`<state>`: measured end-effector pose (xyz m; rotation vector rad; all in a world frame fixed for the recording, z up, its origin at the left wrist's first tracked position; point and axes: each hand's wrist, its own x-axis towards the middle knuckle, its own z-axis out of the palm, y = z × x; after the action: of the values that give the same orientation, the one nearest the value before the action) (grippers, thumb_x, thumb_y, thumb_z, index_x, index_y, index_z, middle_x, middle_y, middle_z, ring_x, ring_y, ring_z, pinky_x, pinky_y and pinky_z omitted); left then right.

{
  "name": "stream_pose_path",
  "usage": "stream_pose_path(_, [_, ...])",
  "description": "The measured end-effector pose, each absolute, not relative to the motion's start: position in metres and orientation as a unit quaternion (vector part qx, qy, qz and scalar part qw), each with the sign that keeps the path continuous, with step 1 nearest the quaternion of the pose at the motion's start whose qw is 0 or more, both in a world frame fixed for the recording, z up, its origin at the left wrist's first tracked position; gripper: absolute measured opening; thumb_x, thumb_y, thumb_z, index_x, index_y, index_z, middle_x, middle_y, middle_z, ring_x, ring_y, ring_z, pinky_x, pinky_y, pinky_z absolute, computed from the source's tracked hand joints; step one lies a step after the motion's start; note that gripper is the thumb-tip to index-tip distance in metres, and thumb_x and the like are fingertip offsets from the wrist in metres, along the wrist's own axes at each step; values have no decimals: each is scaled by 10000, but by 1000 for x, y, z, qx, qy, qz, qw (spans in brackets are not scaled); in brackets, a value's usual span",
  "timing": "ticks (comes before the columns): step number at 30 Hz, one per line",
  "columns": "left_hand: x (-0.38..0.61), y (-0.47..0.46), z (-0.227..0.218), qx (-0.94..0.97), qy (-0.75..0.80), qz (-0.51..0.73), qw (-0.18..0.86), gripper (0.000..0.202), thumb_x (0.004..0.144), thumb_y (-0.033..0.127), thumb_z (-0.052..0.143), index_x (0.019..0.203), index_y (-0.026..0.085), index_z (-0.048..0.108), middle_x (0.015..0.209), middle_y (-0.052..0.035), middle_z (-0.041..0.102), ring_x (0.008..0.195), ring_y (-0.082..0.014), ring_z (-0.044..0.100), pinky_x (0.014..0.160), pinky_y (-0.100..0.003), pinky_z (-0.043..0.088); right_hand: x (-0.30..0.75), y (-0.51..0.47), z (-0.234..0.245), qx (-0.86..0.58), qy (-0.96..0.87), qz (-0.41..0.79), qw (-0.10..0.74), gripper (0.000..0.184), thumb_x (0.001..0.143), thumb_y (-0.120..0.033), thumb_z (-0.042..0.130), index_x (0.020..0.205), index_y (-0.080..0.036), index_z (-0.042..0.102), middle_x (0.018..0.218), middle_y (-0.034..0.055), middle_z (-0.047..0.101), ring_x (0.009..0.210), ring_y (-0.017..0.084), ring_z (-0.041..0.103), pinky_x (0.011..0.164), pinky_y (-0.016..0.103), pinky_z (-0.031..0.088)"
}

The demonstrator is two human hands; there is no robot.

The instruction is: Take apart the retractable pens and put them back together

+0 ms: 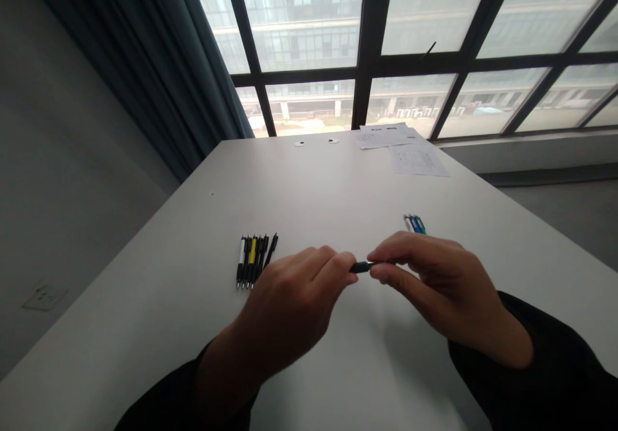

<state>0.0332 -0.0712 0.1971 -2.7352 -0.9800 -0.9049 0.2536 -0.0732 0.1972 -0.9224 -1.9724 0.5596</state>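
Note:
Above the white table (309, 199), my left hand (299, 296) is closed around a black pen (360, 267), and most of the pen is hidden inside the fist. The thumb and fingertips of my right hand (434, 276) pinch the pen's other end, where a thin tip shows. Beyond my left hand lies a row of several pens (252, 260), mostly black, one with a white barrel and one with a yellow barrel. Just past my right hand, a few pens (415, 223) in white, blue and green are partly covered by it.
Printed paper sheets (418, 159) lie at the far right of the table. Two round cable-hole covers (300, 143) sit near the far edge. A dark curtain (159, 51) hangs at the left, and a large framed window (309, 19) stands behind the table.

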Motion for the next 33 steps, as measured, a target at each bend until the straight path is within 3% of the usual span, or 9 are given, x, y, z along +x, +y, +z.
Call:
stream_pose_path(5, [33,-72,197,-901,-327,-287,17,149,1016,189,454,1119,167,560,855,-4,663,691,-145,619,590,-274,425,254,-71,197,-305,-806,236,449,161,908,-116,658,1031,-216,687,942,47,726,841,160,682,730,283,555])
stream_pose_path(11, [32,-74,197,-902,-340,-265,36,187,1018,363,495,1045,191,562,747,31,631,581,-142,589,506,-276,366,254,-71,199,-263,-819,239,450,210,896,-21,600,963,-193,700,1012,75,706,907,159,681,776,279,554])
stream_pose_path(16, [33,-73,197,-903,-340,-259,47,126,1009,278,487,967,196,573,698,42,583,556,-133,544,501,-278,341,254,-74,202,-280,-813,219,462,189,885,-36,622,902,-208,701,972,68,719,876,163,687,754,280,556])
stream_pose_path(24, [37,-72,199,-898,-325,-288,67,126,890,124,504,846,178,608,641,41,557,544,-124,529,499,-273,353,252,-74,197,-291,-804,279,438,176,882,-45,599,921,-215,626,933,58,712,854,174,682,753,305,556])
stream_pose_path(33, [38,-73,200,-901,-326,-274,84,205,889,158,526,690,203,547,570,56,463,477,-114,439,467,-307,284,250,-77,197,-316,-814,297,386,124,870,-120,664,930,-203,595,873,28,680,785,153,650,714,287,535])
